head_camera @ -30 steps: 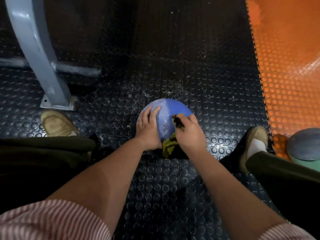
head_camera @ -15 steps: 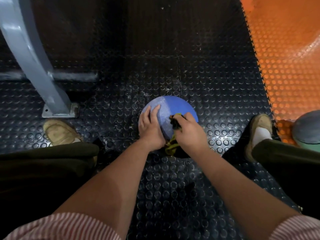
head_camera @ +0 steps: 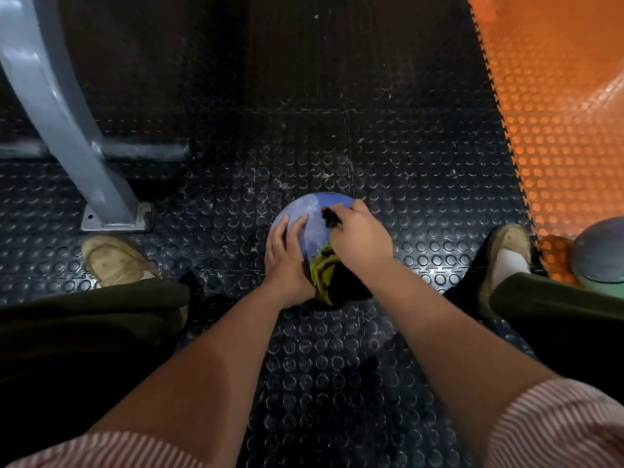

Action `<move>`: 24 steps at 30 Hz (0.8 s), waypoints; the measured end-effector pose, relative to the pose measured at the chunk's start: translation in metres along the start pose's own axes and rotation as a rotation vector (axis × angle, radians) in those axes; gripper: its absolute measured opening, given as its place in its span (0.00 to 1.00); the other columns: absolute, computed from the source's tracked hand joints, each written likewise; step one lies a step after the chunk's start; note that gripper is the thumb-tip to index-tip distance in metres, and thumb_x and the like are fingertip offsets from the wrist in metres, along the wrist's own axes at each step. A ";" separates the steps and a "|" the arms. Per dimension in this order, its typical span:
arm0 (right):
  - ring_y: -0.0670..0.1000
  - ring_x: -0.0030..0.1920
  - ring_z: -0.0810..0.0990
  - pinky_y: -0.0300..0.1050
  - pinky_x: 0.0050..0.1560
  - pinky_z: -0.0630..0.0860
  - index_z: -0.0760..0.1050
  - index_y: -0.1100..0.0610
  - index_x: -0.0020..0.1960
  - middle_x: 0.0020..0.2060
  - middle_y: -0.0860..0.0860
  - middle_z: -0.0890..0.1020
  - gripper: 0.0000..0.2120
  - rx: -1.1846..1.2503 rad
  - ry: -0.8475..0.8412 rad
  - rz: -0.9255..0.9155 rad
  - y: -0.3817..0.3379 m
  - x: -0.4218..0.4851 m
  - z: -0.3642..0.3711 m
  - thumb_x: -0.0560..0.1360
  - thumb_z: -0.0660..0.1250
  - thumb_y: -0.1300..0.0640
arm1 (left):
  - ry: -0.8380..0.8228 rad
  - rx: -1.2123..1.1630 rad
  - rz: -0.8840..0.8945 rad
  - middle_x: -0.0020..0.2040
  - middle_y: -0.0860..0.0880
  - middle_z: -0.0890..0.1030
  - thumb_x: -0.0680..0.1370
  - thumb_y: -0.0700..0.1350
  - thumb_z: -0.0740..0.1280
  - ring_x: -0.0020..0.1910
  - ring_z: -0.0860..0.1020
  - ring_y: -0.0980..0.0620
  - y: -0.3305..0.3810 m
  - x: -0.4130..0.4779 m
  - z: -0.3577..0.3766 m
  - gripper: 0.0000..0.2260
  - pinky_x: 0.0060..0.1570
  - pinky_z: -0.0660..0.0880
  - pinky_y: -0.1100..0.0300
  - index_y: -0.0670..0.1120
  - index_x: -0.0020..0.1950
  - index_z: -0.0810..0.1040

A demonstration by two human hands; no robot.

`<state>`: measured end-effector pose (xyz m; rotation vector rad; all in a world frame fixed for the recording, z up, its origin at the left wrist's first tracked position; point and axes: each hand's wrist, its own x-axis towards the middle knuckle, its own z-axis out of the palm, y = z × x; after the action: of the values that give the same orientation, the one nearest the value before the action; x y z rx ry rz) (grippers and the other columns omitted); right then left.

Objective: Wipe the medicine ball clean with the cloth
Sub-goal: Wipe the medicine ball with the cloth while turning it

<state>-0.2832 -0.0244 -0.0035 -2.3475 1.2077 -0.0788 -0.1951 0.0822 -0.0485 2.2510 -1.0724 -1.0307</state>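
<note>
A blue medicine ball [head_camera: 312,216] with a dusty pale patch on its left half sits on the black studded floor between my feet. My left hand [head_camera: 287,255] lies flat on the ball's left side, fingers straight. My right hand [head_camera: 359,238] grips a yellow-green and black cloth [head_camera: 324,268] and presses it on the ball's upper right. The cloth's loose end hangs down the near side of the ball, between my wrists. Both hands hide the ball's lower half.
A grey metal frame leg [head_camera: 67,130] is bolted to the floor at the left by a base plate [head_camera: 116,217]. Orange studded matting [head_camera: 557,113] covers the right. A second grey and green ball [head_camera: 601,255] lies at the right edge. My shoes [head_camera: 114,261] flank the blue ball.
My right hand has slid the cloth up and away across the ball's top right. My left hand stays on the left side. The view has shifted slightly.
</note>
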 end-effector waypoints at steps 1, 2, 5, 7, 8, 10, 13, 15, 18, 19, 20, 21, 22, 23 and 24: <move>0.57 0.46 0.74 0.48 0.39 0.71 0.71 0.54 0.67 0.58 0.55 0.70 0.17 0.015 -0.005 0.005 0.001 -0.004 0.004 0.79 0.57 0.60 | -0.004 0.000 0.002 0.77 0.50 0.38 0.66 0.49 0.79 0.77 0.41 0.47 -0.001 0.000 -0.001 0.52 0.75 0.48 0.45 0.57 0.78 0.44; 0.58 0.46 0.75 0.49 0.38 0.72 0.71 0.54 0.66 0.57 0.56 0.71 0.17 0.026 -0.002 -0.009 0.004 -0.014 0.009 0.78 0.58 0.61 | -0.008 0.007 0.002 0.77 0.50 0.38 0.67 0.48 0.78 0.77 0.41 0.47 -0.001 0.001 -0.003 0.52 0.75 0.49 0.45 0.57 0.78 0.44; 0.62 0.39 0.77 0.50 0.29 0.73 0.75 0.55 0.60 0.50 0.56 0.75 0.19 0.022 -0.047 -0.099 0.016 -0.068 0.032 0.70 0.58 0.62 | -0.023 0.027 0.005 0.77 0.52 0.38 0.66 0.44 0.77 0.77 0.41 0.45 -0.001 0.005 -0.009 0.52 0.75 0.49 0.45 0.59 0.77 0.43; 0.62 0.36 0.77 0.47 0.26 0.70 0.76 0.54 0.58 0.50 0.56 0.76 0.23 0.022 -0.128 -0.099 0.023 -0.095 0.042 0.64 0.58 0.61 | -0.044 0.043 0.005 0.76 0.54 0.38 0.65 0.43 0.78 0.77 0.41 0.46 -0.002 0.006 -0.009 0.54 0.75 0.49 0.44 0.60 0.76 0.42; 0.62 0.35 0.78 0.46 0.26 0.69 0.77 0.54 0.57 0.49 0.56 0.77 0.23 0.028 -0.147 -0.082 0.025 -0.101 0.043 0.63 0.59 0.61 | -0.047 0.047 0.007 0.76 0.55 0.37 0.65 0.43 0.78 0.76 0.41 0.47 -0.002 0.004 -0.007 0.54 0.75 0.49 0.43 0.60 0.76 0.42; 0.61 0.33 0.77 0.43 0.25 0.67 0.79 0.55 0.54 0.45 0.55 0.77 0.21 0.055 -0.103 -0.106 0.021 -0.094 0.036 0.63 0.60 0.61 | -0.034 0.040 0.008 0.76 0.55 0.36 0.67 0.43 0.77 0.76 0.40 0.47 -0.002 0.003 -0.004 0.52 0.75 0.48 0.43 0.60 0.77 0.42; 0.60 0.39 0.76 0.45 0.32 0.70 0.75 0.54 0.61 0.50 0.56 0.73 0.19 0.007 0.039 -0.047 0.007 -0.051 0.012 0.73 0.58 0.61 | -0.008 0.054 0.011 0.77 0.52 0.36 0.68 0.46 0.77 0.77 0.39 0.46 -0.004 0.003 -0.002 0.51 0.76 0.47 0.47 0.58 0.77 0.43; 0.57 0.42 0.73 0.46 0.36 0.68 0.70 0.52 0.67 0.57 0.55 0.70 0.19 0.010 -0.017 0.059 0.003 -0.020 0.002 0.78 0.57 0.60 | -0.016 0.042 0.003 0.77 0.50 0.37 0.67 0.48 0.78 0.77 0.39 0.48 -0.003 0.001 -0.002 0.52 0.75 0.48 0.46 0.57 0.78 0.43; 0.57 0.41 0.72 0.45 0.36 0.65 0.68 0.52 0.69 0.60 0.56 0.68 0.19 0.001 -0.031 0.100 -0.001 -0.022 0.007 0.78 0.57 0.60 | -0.002 0.008 -0.017 0.77 0.50 0.38 0.68 0.45 0.77 0.77 0.41 0.47 -0.001 -0.001 -0.003 0.51 0.75 0.49 0.47 0.58 0.77 0.44; 0.59 0.42 0.74 0.46 0.35 0.65 0.69 0.52 0.68 0.58 0.56 0.70 0.20 0.026 -0.010 0.094 0.000 -0.035 0.015 0.77 0.58 0.61 | 0.006 0.013 -0.022 0.77 0.50 0.38 0.68 0.43 0.76 0.77 0.41 0.46 0.001 -0.001 -0.004 0.51 0.75 0.49 0.47 0.59 0.77 0.44; 0.61 0.42 0.75 0.46 0.33 0.65 0.71 0.52 0.66 0.56 0.56 0.72 0.20 0.052 0.013 0.054 0.003 -0.054 0.027 0.74 0.59 0.61 | 0.009 0.020 -0.024 0.77 0.51 0.38 0.67 0.42 0.75 0.77 0.41 0.45 0.001 0.000 -0.004 0.51 0.75 0.49 0.47 0.59 0.77 0.43; 0.62 0.41 0.77 0.47 0.31 0.66 0.72 0.52 0.63 0.53 0.57 0.73 0.21 0.084 0.007 0.015 0.006 -0.074 0.036 0.71 0.60 0.61 | 0.002 0.028 -0.024 0.77 0.51 0.37 0.67 0.43 0.76 0.77 0.41 0.45 0.001 0.001 -0.006 0.52 0.76 0.49 0.47 0.59 0.77 0.42; 0.63 0.41 0.77 0.49 0.30 0.68 0.73 0.51 0.63 0.53 0.57 0.74 0.22 0.095 -0.012 0.000 0.012 -0.092 0.044 0.70 0.60 0.60 | -0.014 0.033 -0.025 0.76 0.52 0.37 0.65 0.44 0.78 0.77 0.40 0.45 0.001 0.002 -0.007 0.54 0.76 0.49 0.47 0.59 0.77 0.42; 0.63 0.44 0.78 0.51 0.33 0.70 0.73 0.51 0.64 0.54 0.57 0.74 0.22 0.094 -0.063 0.028 0.020 -0.105 0.049 0.70 0.60 0.60 | -0.032 0.044 -0.024 0.76 0.53 0.36 0.63 0.46 0.80 0.77 0.40 0.46 0.001 0.004 -0.009 0.57 0.76 0.49 0.46 0.59 0.77 0.41; 0.63 0.47 0.77 0.51 0.37 0.71 0.72 0.51 0.66 0.56 0.55 0.73 0.22 0.083 -0.102 0.085 0.029 -0.113 0.054 0.72 0.61 0.60 | -0.044 0.061 -0.023 0.76 0.53 0.36 0.61 0.49 0.82 0.77 0.39 0.47 0.000 0.004 -0.010 0.59 0.76 0.48 0.45 0.59 0.77 0.40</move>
<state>-0.3589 0.0714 -0.0442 -2.1983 1.2287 0.0190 -0.1861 0.0798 -0.0441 2.3037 -1.1127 -1.0755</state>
